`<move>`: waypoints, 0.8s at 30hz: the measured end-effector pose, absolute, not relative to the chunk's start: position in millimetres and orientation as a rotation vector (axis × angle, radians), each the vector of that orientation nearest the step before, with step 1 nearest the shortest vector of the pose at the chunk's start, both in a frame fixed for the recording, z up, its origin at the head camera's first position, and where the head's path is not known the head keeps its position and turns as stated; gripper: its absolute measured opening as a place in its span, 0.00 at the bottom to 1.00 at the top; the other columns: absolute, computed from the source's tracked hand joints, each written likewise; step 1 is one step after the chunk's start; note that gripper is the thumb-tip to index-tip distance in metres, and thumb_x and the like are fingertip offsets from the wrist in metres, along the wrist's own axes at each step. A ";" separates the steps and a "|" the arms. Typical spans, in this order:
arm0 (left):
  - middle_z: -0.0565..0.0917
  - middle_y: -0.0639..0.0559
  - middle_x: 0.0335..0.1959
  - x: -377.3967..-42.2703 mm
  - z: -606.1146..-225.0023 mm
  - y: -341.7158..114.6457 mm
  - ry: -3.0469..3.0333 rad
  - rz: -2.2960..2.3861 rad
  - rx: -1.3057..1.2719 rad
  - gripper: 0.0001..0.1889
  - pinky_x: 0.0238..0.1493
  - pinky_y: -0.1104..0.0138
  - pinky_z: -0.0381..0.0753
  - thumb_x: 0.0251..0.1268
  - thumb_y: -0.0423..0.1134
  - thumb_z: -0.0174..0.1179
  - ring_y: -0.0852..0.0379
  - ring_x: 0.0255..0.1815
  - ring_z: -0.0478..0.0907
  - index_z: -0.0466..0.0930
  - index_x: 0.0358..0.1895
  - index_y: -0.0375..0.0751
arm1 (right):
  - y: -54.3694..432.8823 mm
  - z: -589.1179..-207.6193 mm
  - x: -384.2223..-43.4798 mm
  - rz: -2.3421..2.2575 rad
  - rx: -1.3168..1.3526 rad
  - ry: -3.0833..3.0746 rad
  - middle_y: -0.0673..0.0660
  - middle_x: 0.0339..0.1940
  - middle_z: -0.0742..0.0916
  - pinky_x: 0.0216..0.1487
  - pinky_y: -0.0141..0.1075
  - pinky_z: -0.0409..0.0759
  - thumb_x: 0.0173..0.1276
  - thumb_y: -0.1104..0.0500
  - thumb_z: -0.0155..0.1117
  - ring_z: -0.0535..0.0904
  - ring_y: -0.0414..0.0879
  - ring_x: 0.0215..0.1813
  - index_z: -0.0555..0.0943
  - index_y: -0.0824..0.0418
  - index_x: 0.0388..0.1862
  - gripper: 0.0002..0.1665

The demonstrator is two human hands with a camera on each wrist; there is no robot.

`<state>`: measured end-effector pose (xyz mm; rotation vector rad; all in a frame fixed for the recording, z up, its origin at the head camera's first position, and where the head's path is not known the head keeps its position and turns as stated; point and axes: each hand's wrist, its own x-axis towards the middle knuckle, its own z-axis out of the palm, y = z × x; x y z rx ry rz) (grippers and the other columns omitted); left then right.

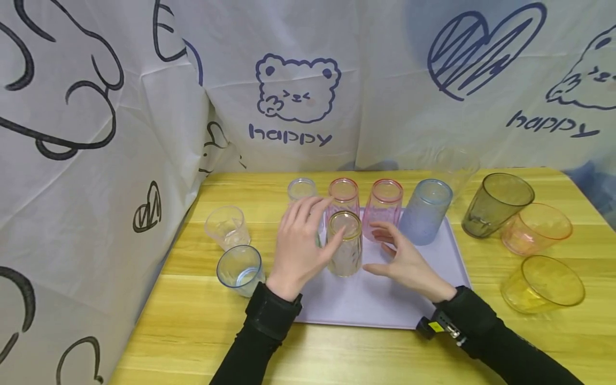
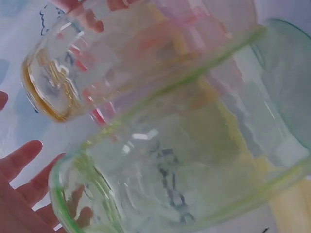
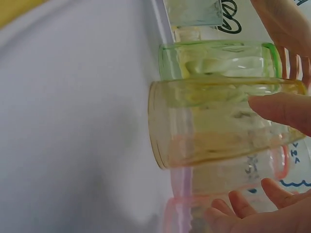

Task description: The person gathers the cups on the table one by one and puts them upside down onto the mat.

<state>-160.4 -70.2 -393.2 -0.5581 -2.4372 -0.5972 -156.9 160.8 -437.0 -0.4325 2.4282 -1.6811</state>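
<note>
An amber-rimmed clear glass (image 1: 345, 251) stands upside down on the lilac tray (image 1: 380, 305). My left hand (image 1: 299, 240) is at its left with loosely bent fingers, its thumb reaching in front of the amber glass near the base; whether it touches, I cannot tell. Beneath that hand an upside-down green glass (image 3: 218, 60) stands beside the amber one, mostly hidden in the head view. My right hand (image 1: 406, 262) hovers at the amber glass's right, thumb and fingers spread, holding nothing. Two pink glasses (image 1: 344, 195) and a frosted blue glass (image 1: 425, 214) stand upside down behind.
Left of the tray, a clear glass (image 1: 228, 227) and a blue-rimmed glass (image 1: 241, 270) stand on the wooden table (image 1: 192, 331). To the right are a grey glass (image 1: 498, 206), an orange glass (image 1: 536, 230) and a yellow glass (image 1: 541, 286). A printed cloth (image 1: 385, 107) hangs behind.
</note>
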 end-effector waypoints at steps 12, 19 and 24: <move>0.82 0.48 0.60 -166.3 -384.5 -41.8 -2.360 -0.590 -0.643 0.24 0.72 0.57 0.74 0.69 0.51 0.60 0.49 0.65 0.77 0.77 0.64 0.45 | 190.9 -414.2 -146.2 -1.636 -0.446 2.571 0.69 0.68 0.76 0.72 0.51 0.71 0.62 0.66 0.73 0.71 0.64 0.71 0.65 0.66 0.73 0.43; 0.82 0.48 0.59 -168.3 -378.8 -21.7 -2.356 -0.595 -0.691 0.22 0.69 0.58 0.77 0.68 0.48 0.61 0.50 0.64 0.77 0.78 0.62 0.45 | 208.2 -400.5 -136.5 -1.586 -0.514 2.732 0.67 0.66 0.78 0.64 0.16 0.72 0.63 0.68 0.71 0.74 0.37 0.66 0.69 0.67 0.70 0.36; 0.82 0.49 0.59 -169.7 -373.8 -7.2 -2.345 -0.580 -0.709 0.23 0.68 0.59 0.76 0.66 0.48 0.62 0.51 0.63 0.77 0.78 0.63 0.47 | 221.9 -393.2 -133.4 -1.566 -0.684 2.880 0.66 0.61 0.79 0.61 0.10 0.68 0.56 0.74 0.73 0.67 0.18 0.60 0.72 0.69 0.66 0.37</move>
